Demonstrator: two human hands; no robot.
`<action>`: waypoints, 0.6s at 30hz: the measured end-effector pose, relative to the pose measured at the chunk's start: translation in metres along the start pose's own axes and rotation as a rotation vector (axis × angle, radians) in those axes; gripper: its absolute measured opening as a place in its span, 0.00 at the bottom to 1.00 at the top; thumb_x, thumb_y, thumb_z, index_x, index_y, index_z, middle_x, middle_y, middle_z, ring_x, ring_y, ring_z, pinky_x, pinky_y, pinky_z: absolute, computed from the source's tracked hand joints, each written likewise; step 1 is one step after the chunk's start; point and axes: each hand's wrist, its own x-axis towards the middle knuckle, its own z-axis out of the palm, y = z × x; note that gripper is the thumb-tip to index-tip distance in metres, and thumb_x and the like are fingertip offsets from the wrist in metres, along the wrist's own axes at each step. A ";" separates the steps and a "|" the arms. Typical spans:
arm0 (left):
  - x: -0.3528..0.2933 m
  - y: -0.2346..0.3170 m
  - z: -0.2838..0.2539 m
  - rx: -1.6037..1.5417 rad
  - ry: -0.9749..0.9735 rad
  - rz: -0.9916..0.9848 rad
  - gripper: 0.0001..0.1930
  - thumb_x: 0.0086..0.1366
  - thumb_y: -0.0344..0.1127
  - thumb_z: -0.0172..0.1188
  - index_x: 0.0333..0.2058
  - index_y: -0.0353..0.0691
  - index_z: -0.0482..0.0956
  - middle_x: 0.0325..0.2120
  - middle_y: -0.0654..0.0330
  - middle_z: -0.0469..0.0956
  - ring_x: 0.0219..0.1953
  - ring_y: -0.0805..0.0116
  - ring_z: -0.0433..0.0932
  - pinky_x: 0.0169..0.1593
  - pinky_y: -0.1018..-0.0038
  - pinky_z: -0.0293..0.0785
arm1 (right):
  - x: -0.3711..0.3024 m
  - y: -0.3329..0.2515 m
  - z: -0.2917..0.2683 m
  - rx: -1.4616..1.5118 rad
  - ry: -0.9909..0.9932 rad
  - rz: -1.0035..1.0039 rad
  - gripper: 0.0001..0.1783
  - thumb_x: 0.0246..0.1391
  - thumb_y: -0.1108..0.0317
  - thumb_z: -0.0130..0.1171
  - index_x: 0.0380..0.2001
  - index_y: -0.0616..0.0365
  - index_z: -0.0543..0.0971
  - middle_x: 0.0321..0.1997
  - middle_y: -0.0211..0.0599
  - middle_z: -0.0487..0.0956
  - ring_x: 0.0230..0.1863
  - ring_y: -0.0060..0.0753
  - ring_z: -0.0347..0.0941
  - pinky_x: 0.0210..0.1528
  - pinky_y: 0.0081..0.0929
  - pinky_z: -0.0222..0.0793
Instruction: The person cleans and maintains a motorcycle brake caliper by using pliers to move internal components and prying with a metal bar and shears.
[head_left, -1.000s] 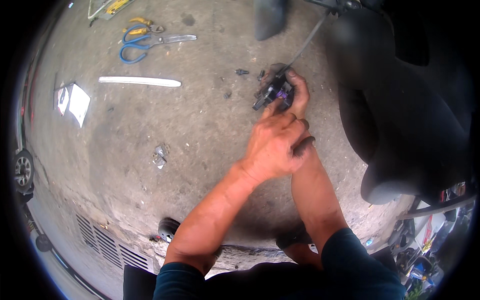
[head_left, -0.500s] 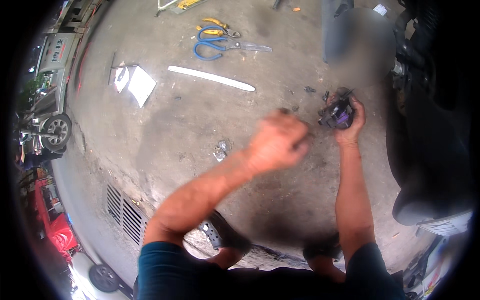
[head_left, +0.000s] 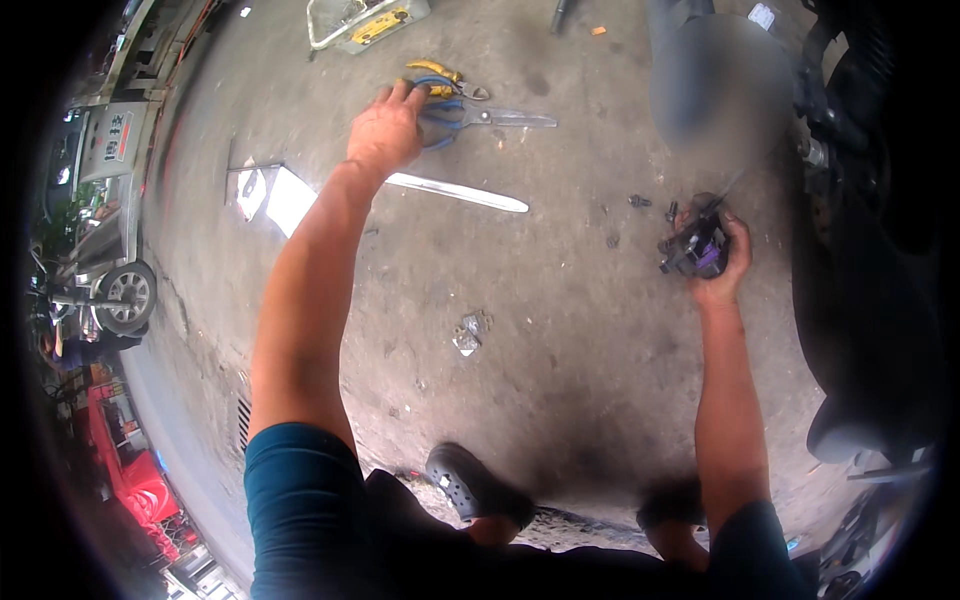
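My left hand (head_left: 388,130) is stretched far out over the floor, at the handles of a pair of blue-handled scissors (head_left: 490,117) and yellow-handled pliers (head_left: 436,71). Its fingers are spread over the handles, covering part of them, and I see no grip on either tool. On the right, my right hand (head_left: 728,262) is closed around a dark, blocky mechanical part (head_left: 697,246) with a purple patch; it resembles a brake caliper. Small dark bolts (head_left: 640,201) lie on the floor beside that part. A long pale strip (head_left: 460,191) runs below the scissors.
A pale tray (head_left: 385,28) with a yellow label stands at the far edge. White sheet-like pieces (head_left: 290,200) lie left of my left forearm, and a small clear packet (head_left: 468,335) lies mid-floor. A dark vehicle (head_left: 865,300) borders the right side. My shoe (head_left: 470,480) is at the near edge.
My left hand has moved away from near the dark part, up and left to the scissors and pliers. The right hand still holds the part. The whole view has shifted slightly.
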 end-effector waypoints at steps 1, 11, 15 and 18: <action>0.005 0.002 0.001 -0.006 -0.001 0.006 0.22 0.57 0.30 0.55 0.53 0.47 0.72 0.51 0.58 0.71 0.56 0.59 0.69 0.58 0.66 0.68 | 0.000 0.000 -0.003 -0.008 0.000 -0.011 0.23 0.54 0.52 0.47 0.42 0.61 0.75 0.33 0.41 0.76 0.37 0.36 0.74 0.41 0.34 0.72; -0.009 0.000 -0.002 0.108 -0.070 0.051 0.20 0.53 0.29 0.56 0.47 0.41 0.73 0.39 0.50 0.78 0.46 0.50 0.75 0.51 0.62 0.71 | -0.001 0.003 0.010 0.106 -0.007 0.019 0.21 0.54 0.57 0.51 0.43 0.62 0.75 0.36 0.45 0.78 0.38 0.40 0.76 0.43 0.35 0.73; -0.076 0.041 -0.047 -0.413 -0.254 -0.056 0.19 0.54 0.26 0.56 0.47 0.36 0.72 0.35 0.49 0.80 0.37 0.46 0.79 0.39 0.64 0.74 | -0.001 0.001 0.005 0.123 -0.014 -0.005 0.20 0.54 0.58 0.52 0.42 0.64 0.75 0.35 0.45 0.78 0.38 0.39 0.76 0.42 0.34 0.74; -0.146 0.098 -0.101 -1.111 -0.668 -0.271 0.19 0.56 0.26 0.61 0.47 0.31 0.73 0.27 0.61 0.77 0.26 0.78 0.73 0.31 0.78 0.72 | -0.003 -0.002 0.003 0.051 -0.050 -0.058 0.19 0.54 0.58 0.51 0.41 0.64 0.75 0.33 0.43 0.77 0.36 0.38 0.74 0.39 0.33 0.74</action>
